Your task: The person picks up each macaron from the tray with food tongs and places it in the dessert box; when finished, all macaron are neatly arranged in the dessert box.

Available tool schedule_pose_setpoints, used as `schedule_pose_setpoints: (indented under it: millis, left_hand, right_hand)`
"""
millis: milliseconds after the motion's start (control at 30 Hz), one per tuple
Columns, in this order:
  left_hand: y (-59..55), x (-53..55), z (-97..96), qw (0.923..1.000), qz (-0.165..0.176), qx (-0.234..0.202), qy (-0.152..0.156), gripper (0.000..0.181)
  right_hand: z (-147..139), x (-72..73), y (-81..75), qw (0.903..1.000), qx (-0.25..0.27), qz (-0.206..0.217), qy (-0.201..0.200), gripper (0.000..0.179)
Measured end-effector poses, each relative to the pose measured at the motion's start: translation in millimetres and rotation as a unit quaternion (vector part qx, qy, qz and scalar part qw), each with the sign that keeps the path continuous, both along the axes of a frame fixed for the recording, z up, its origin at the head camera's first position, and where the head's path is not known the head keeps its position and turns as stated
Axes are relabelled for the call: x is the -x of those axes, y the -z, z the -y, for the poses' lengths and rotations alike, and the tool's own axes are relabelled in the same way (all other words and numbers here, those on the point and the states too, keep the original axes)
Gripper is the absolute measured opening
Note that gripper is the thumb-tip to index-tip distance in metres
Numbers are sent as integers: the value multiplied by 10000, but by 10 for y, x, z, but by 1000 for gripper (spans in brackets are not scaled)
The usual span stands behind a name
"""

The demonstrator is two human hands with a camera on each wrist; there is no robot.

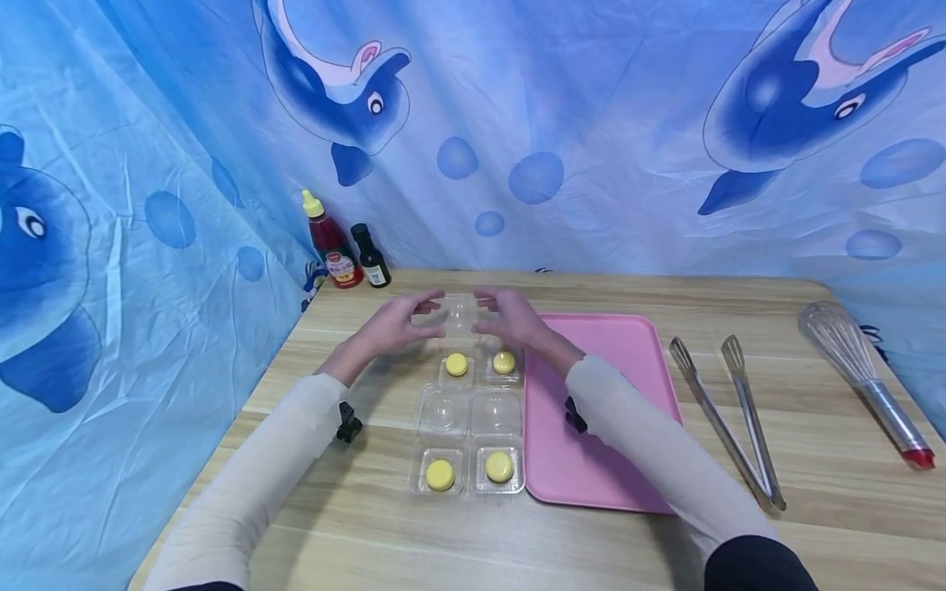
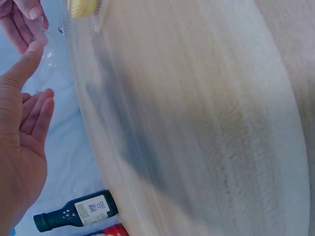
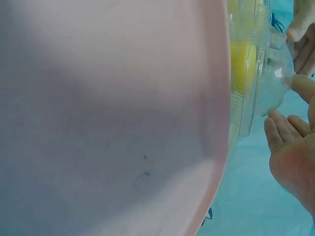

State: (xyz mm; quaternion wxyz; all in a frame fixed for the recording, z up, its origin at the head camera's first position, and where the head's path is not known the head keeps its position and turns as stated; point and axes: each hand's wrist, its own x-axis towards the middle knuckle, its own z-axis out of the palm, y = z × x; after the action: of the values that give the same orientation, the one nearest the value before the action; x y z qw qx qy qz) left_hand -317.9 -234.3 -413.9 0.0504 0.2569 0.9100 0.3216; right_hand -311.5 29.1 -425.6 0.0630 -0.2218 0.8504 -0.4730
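Observation:
My left hand (image 1: 392, 324) and right hand (image 1: 515, 318) face each other at the back of the table. Between them a clear plastic lid (image 1: 459, 313) stands raised; thumbs and fingers hold its two sides. Right wrist view: the lid (image 3: 276, 78) rises behind a clear box with a yellow macaron (image 3: 243, 67). In the head view, a yellow macaron (image 1: 456, 364) sits in the rear left box, and another macaron (image 1: 504, 363) in the rear right box, whose lid looks closed. Two front boxes lie with lids (image 1: 444, 410) folded back, each with a macaron (image 1: 440, 474) in its base.
A pink tray (image 1: 584, 460) lies right of the boxes, under my right forearm. Farther right are metal tongs (image 1: 713, 402) and a whisk (image 1: 861, 369). A red sauce bottle (image 1: 336, 250) and a small dark bottle (image 1: 370, 256) stand at the back left. A blue curtain (image 1: 613, 222) hangs behind.

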Motion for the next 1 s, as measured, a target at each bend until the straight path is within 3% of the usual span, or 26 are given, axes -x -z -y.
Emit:
schedule_pose_setpoints:
  millis: [133, 400, 567, 700, 867, 1000]
  left_hand:
    - [-36, -35, 7, 9987, -499, 50, -27, 82]
    - [-61, -112, 5, 9904, -1372, -1, 157, 88]
    - [-84, -172, -24, 9786, -1997, -67, 497, 89]
    - [-92, -220, -37, 9670, -2431, -74, 756, 91]
    - [-116, -289, -62, 9624, -2571, -89, 871, 94]
    - [-133, -328, -74, 9700, -2253, -109, 910, 84]
  right_hand:
    - [-23, -39, -38, 9992, 401, -3, 48, 76]
    - [-19, -116, -155, 9841, 1507, 713, 620, 61]
    - [-28, -150, -228, 9696, 1970, 1172, 854, 44]
    - [-43, -180, -262, 9661, 2048, 1291, 894, 31]
    - [-48, -237, -290, 9693, 2035, 1114, 816, 17]
    - [-46, -293, -304, 9723, 2049, 855, 727, 10]
